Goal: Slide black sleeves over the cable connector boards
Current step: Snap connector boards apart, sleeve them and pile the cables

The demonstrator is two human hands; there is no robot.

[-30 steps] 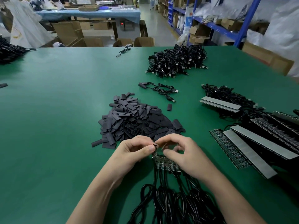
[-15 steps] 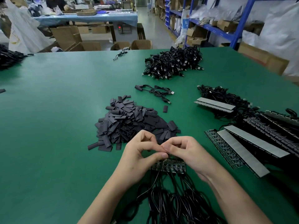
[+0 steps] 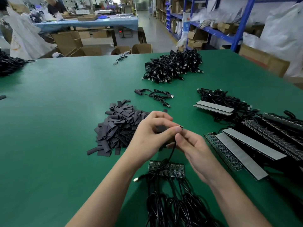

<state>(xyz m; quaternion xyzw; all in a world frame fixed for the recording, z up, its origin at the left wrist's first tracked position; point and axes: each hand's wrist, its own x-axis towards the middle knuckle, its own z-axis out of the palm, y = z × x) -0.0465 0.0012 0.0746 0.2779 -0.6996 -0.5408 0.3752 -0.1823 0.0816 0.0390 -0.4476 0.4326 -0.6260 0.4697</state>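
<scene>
Green matting [image 3: 65, 112] covers the bench in your head-camera view. You hold your left hand [image 3: 150, 133] off the mat with the fingers curled, thumb and fingertips pinching a black sleeve [image 3: 161, 128] whose edges are blurred. The small end of a board [image 3: 181, 126] shows just past your left thumb. Your right hand [image 3: 193, 146] meets it from the right. Its thumb and forefinger pinch the cable [image 3: 171, 152] just under the board, and its other fingers are loosely curled.

The cable drops from your hands to a strip [image 3: 166, 168] of joined boards lying flat on the mat between your forearms. More black leads run from the strip toward you into a bundle [image 3: 172, 210] at the lower edge. One plug [image 3: 135, 179] lies just left of the strip.

The sleeve pile [image 3: 119, 128] sits on the mat just beyond and left of your left hand, which partly hides it. One stray sleeve [image 3: 165, 110] lies near the pile's right side.

Further strips with grey backing [image 3: 252, 145] lie side by side on your right, with tangled leads. Another pair [image 3: 214, 106] rests beyond them. Two loose leads [image 3: 155, 95] lie past the pile, and a heap [image 3: 172, 66] of finished-looking cables sits near the far edge. A second heap [image 3: 8, 64] is at the far left. Blue shelving [image 3: 242, 22] and cartons [image 3: 65, 41] stand behind the bench.
</scene>
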